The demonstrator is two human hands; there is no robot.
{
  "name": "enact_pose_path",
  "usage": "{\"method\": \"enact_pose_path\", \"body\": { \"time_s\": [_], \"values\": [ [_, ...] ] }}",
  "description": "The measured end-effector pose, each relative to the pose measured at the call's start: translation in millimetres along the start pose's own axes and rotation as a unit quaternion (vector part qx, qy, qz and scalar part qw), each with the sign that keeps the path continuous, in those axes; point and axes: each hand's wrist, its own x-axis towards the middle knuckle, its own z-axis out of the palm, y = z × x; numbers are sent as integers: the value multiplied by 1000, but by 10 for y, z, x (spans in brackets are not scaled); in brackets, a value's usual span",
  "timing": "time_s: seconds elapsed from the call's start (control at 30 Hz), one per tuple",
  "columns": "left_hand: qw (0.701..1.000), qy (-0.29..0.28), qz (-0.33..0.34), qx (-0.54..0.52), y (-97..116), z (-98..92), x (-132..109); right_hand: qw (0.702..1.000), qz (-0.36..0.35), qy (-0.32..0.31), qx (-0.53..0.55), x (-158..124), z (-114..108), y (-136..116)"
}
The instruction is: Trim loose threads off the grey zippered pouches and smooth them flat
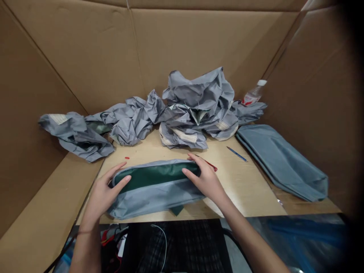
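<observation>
A grey-blue fabric bag (159,199) lies near the table's front edge, its long mouth turned up toward me and a dark green lining (159,176) showing inside. My left hand (104,193) grips the left end of the mouth, thumb on the near side and fingers along the outer far rim. At the other end, my right hand (209,180) holds the rim the same way, thumb over the lining. A dark green corner (176,209) pokes out beneath the bag. Just beyond my right hand lies a thin red tool (212,165), partly hidden.
Crumpled grey fabric pieces (133,121) line the back, with a taller heap (199,91) in the middle. A clear bottle (254,94) stands behind them. Folded grey-blue fabric (281,161) lies right, near a blue pencil-like stick (237,154). Cardboard walls (213,41) surround the table.
</observation>
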Motion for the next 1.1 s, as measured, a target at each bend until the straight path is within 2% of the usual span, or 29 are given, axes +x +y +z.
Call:
{"method": "enact_pose_path", "body": {
  "time_s": [0.1,0.2,0.27,0.37,0.5,0.6,0.7,0.8,0.87,0.93,1.0,1.1],
  "values": [
    [1000,-21,-11,-8,25,48,7,1000,14,9,24,117,135,14],
    [999,-40,-13,-11,-8,56,-40,1000,2,16,24,79,172,46],
    [998,-51,14,-19,-59,24,-90,999,-25,12,30,15,154,72],
    [992,-110,46,-36,-127,-58,-137,995,-84,-1,44,-52,104,105],
    [981,-188,24,-39,-146,-113,-84,990,-113,-56,66,-44,50,130],
    [985,-171,-22,-32,-154,-61,-16,988,-116,-77,62,-17,50,178],
    [990,-116,-73,-22,-221,12,4,986,-155,-54,39,-9,81,267],
    [992,-90,-92,-13,-317,22,4,981,-189,-40,10,3,92,329],
    [993,-104,-56,14,-329,-6,18,981,-189,-51,-7,25,70,306],
    [990,-126,16,66,-249,-21,42,981,-175,-82,-28,59,38,216],
    [978,-144,84,122,-76,24,57,978,-154,-129,-51,98,21,77],
    [963,-200,119,134,236,217,50,967,-131,-201,-86,139,63,-139]
  ]
}}
